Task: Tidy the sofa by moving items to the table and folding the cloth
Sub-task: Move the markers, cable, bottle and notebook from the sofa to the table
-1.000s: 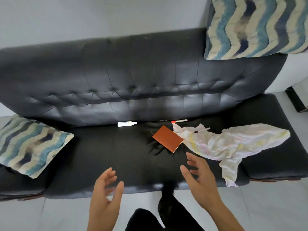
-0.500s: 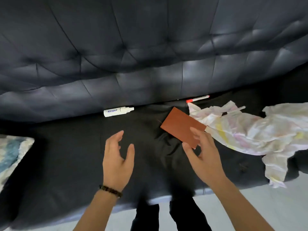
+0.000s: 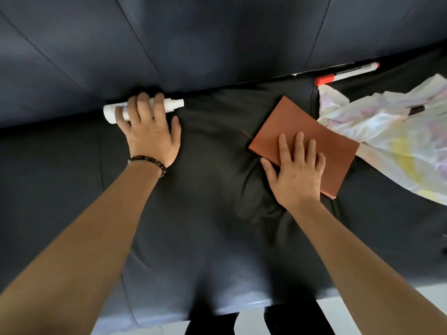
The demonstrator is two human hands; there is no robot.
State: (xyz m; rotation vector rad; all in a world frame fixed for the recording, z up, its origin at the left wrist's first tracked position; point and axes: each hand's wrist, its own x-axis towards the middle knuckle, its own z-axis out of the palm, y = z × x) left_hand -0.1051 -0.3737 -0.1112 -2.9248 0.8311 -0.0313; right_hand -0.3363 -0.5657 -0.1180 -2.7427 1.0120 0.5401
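A white spray bottle [image 3: 110, 114] lies in the crease between the black sofa seat [image 3: 217, 201] and the backrest. My left hand [image 3: 150, 134] covers its middle, fingers curled over it, thumb spread on the seat. A brown notebook [image 3: 290, 119] lies flat on the seat to the right. My right hand [image 3: 297, 172] presses on its near half, thumb against its near-left edge, denting the cushion. A crumpled pale cloth [image 3: 387, 141] with yellow and pink stains lies right of the notebook, touching its far edge.
A red-capped pen [image 3: 348, 72] lies in the crease at the upper right. A thin dark-tipped stick [image 3: 416, 109] rests on the cloth. The padded backrest [image 3: 193, 44] fills the top. Pale floor [image 3: 251, 320] and my dark trouser legs show below the seat's front edge.
I have leaned in close to the sofa. My left hand reached forward onto the spray bottle, and my right hand settled flat on the notebook.
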